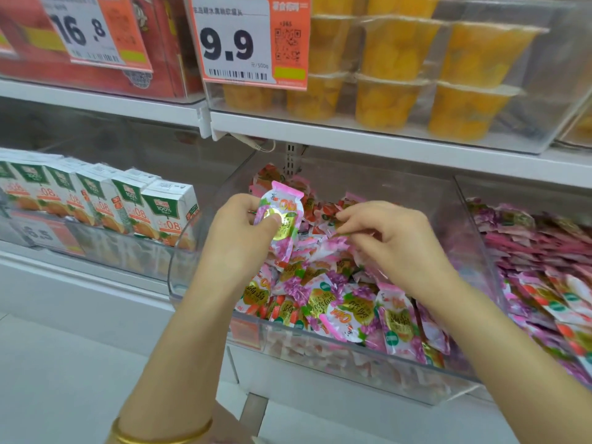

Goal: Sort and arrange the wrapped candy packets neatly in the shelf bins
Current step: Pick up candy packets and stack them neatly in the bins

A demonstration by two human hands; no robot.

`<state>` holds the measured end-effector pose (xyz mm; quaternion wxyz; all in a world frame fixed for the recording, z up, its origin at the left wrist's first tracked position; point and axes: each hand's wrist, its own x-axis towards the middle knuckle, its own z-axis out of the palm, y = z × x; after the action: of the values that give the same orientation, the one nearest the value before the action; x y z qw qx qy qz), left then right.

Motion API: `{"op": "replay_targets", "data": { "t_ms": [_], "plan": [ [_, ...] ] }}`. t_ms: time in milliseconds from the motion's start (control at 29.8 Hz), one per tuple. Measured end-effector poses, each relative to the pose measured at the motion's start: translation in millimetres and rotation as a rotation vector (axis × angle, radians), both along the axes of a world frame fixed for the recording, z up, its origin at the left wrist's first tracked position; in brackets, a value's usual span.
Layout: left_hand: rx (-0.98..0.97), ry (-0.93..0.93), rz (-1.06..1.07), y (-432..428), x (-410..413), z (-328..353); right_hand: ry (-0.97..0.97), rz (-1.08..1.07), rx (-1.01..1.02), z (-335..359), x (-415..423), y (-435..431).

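Mostly pink, gold-labelled candy packets [354, 307].

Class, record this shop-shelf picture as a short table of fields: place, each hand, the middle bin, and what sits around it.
Place: shop shelving with clear bins
Left hand: holds a pink candy packet upright above the bin
Right hand: pinches a wrapped packet on the pile
Middle bin: jumbled candy packets
Left of it: juice cartons
Right of it: neighbouring bin of packets, lying in rows
Above: fruit cups, price tag reading 9.9
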<state>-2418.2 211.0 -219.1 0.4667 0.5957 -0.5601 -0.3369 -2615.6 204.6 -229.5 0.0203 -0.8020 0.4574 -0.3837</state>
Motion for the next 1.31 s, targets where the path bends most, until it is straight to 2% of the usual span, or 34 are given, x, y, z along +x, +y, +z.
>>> {"op": "replay_targets", "data": {
  "t_ms": [101, 168, 268, 335, 402, 503, 570, 637, 704, 771, 838, 905, 972, 1106, 1140, 1240, 1307],
  "plan": [
    [0.073, 0.054, -0.097, 2, -10, -1, -0.319, 0.027, 0.049, 8, -8, 18],
    [0.141, 0.180, -0.210, 4, -23, 1, -0.442, 0.075, 0.053, 11, -12, 29],
    [0.208, 0.424, -0.364, 11, -50, 8, -0.442, 0.043, 0.032, 14, -21, 40],
    [0.195, 0.484, -0.469, 17, -69, 10, -0.364, -0.022, 0.007, 16, -31, 50],
    [0.136, 0.434, -0.542, 23, -88, 8, -0.390, -0.066, 0.016, 18, -43, 64],
    [0.001, 0.294, -0.600, 27, -115, 3, -0.691, -0.234, 0.123, 22, -65, 85],
    [-0.066, 0.253, -0.664, 34, -136, 3, -0.861, -0.291, 0.320, 22, -82, 96],
    [-0.141, 0.188, -0.716, 44, -159, 4, -0.929, -0.241, 0.496, 17, -97, 107],
    [-0.239, 0.109, -0.698, 51, -179, 6, -1.023, -0.208, 0.518, 16, -111, 112],
    [-0.296, 0.089, -0.641, 52, -190, 8, -1.092, -0.256, 0.454, 17, -133, 111],
    [-0.333, 0.076, -0.547, 45, -194, 6, -1.064, -0.394, 0.379, 20, -164, 106],
    [-0.343, 0.025, -0.476, 35, -195, 2, -0.907, -0.511, 0.360, 20, -192, 101],
    [-0.345, -0.037, -0.467, 29, -198, -3, -0.765, -0.541, 0.443, 17, -206, 97],
    [-0.369, -0.172, -0.505, 29, -205, -13, -0.664, -0.464, 0.710, 4, -185, 83],
    [-0.377, -0.207, -0.498, 28, -205, -15, -0.566, -0.435, 0.750, -1, -176, 78],
    [-0.398, -0.272, -0.475, 28, -205, -16, -0.087, -0.425, 0.729, -15, -159, 71],
    [-0.403, -0.294, -0.481, 28, -205, -16, -0.062, -0.459, 0.709, -14, -164, 72]
  ]
}}
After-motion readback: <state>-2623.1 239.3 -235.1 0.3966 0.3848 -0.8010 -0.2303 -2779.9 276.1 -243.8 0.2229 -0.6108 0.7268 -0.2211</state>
